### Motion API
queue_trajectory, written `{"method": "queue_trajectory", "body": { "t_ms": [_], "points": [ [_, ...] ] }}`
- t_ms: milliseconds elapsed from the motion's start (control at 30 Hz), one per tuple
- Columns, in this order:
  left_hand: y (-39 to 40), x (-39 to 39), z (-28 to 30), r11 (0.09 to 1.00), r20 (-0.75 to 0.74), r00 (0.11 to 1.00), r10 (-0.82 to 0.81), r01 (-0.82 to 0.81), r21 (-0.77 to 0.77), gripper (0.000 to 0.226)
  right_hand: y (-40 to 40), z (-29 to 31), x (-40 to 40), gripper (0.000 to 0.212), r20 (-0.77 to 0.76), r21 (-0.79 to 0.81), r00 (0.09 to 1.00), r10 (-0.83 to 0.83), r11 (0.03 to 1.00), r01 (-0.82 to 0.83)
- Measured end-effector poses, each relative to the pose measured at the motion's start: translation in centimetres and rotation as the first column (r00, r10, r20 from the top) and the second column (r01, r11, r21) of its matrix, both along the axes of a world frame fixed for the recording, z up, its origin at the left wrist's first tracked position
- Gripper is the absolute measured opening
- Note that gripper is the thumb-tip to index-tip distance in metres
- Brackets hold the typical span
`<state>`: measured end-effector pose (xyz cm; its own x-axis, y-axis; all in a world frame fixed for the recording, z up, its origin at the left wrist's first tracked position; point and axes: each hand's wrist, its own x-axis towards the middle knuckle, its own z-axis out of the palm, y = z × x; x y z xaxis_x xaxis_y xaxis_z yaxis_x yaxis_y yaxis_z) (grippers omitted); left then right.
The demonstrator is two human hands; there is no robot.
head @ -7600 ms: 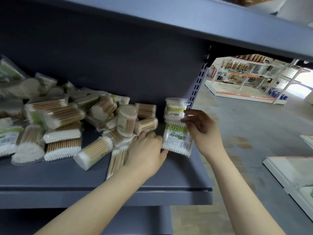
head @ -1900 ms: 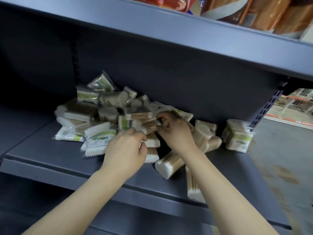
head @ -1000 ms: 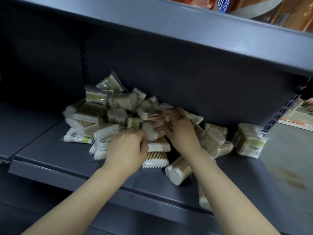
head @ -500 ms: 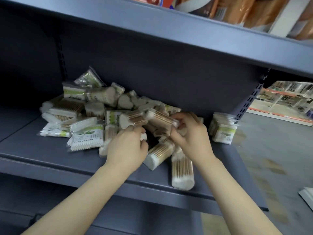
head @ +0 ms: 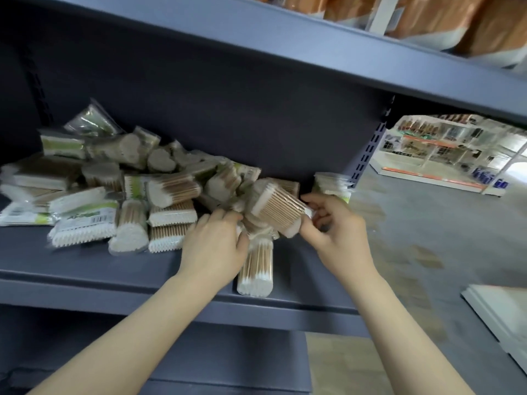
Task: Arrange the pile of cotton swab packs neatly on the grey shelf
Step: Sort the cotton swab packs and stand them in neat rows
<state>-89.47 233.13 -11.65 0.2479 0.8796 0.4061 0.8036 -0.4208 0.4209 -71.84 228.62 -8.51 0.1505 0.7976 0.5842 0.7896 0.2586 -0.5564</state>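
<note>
Right hand [head: 333,229] holds one swab pack [head: 278,212] lifted off the right edge of the pile, thumb under its near end and fingers curled round the far end, so the pack hangs tilted with its wooden sticks showing; I judge it is being carried toward the neat stack at the right. Going from the largest thing down: the grey shelf [head: 85,266] runs across the view with an upper board above it, and the bare space at its right end looks kept free for the tidy row. On it the pile of packs [head: 114,195] sprawls over the left and middle, packs lying at every angle, so most of the sorting is not yet done. Far right, against the back panel, stands the small finished stack [head: 332,185], just behind the right hand's fingertips. One loose pack [head: 256,269] lies lengthwise near the front lip, just right of the left hand. That left hand [head: 215,246] rests palm down on the packs at the pile's near right edge, fingers curled over them, probably steadying the heap or gathering the next pack. Compared with half a second ago, the lifted pack has swung from lying over the pile to the right hand's side, nearer the stack.
</note>
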Motion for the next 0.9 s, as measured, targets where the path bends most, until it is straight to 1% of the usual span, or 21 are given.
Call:
{"method": "queue_trajectory", "body": {
  "t_ms": [133, 200, 267, 333, 433, 533, 567, 600, 667, 800, 900],
  "points": [
    [0.0, 2.1, 0.0, 0.998, 0.018, 0.999, -0.031, 0.031, -0.046, 0.033, -1.0, -0.4, 2.0, 0.028, -0.040, -0.006, 0.999, -0.022, 1.000, 0.021],
    [0.0, 3.2, 0.2, 0.997, 0.002, 0.999, -0.046, 0.046, -0.064, 0.033, -1.4, -0.5, 3.0, 0.027, -0.056, -0.012, 0.998, -0.030, 0.999, 0.030],
    [-0.1, 4.4, 0.4, 0.995, -0.003, 0.997, -0.074, 0.074, -0.068, 0.037, -1.8, -0.6, 4.1, 0.027, -0.094, -0.012, 0.995, -0.032, 0.999, 0.031],
    [-0.1, 5.6, 0.4, 0.992, 0.006, 0.993, -0.115, 0.115, -0.059, 0.043, -2.2, -0.8, 5.1, 0.033, -0.125, -0.018, 0.991, -0.046, 0.999, 0.044],
    [0.0, 7.2, 0.2, 0.981, 0.016, 0.983, -0.182, 0.182, -0.063, 0.047, -2.6, -1.0, 6.3, 0.034, -0.165, -0.031, 0.985, -0.056, 0.998, 0.052],
    [0.0, 8.6, 0.4, 0.973, 0.016, 0.975, -0.221, 0.222, -0.067, 0.041, -2.8, -1.3, 7.4, 0.035, -0.188, -0.015, 0.981, -0.044, 0.999, 0.042],
    [0.0, 9.0, 0.5, 0.970, 0.030, 0.973, -0.229, 0.231, -0.078, 0.038, -2.9, -1.4, 7.7, 0.030, -0.180, -0.012, 0.983, -0.043, 0.999, 0.042],
    [-0.1, 9.3, 0.6, 0.966, 0.056, 0.970, -0.235, 0.240, -0.094, 0.036, -2.8, -1.5, 7.9, 0.025, -0.176, -0.016, 0.983, -0.047, 0.999, 0.045],
    [0.0, 10.0, 0.7, 0.956, 0.144, 0.960, -0.242, 0.261, -0.136, 0.036, -2.8, -1.7, 8.3, 0.021, -0.177, -0.019, 0.982, -0.058, 0.998, 0.056],
    [0.6, 11.0, 0.8, 0.907, 0.395, 0.895, -0.205, 0.326, -0.267, 0.043, -2.6, -2.1, 9.2, 0.021, -0.216, 0.016, 0.975, -0.046, 0.999, 0.051],
    [1.1, 11.4, 0.5, 0.882, 0.456, 0.872, -0.181, 0.349, -0.317, 0.039, -2.3, -2.6, 9.9, 0.027, -0.225, 0.016, 0.974, -0.041, 0.999, 0.046]
  ]
}}
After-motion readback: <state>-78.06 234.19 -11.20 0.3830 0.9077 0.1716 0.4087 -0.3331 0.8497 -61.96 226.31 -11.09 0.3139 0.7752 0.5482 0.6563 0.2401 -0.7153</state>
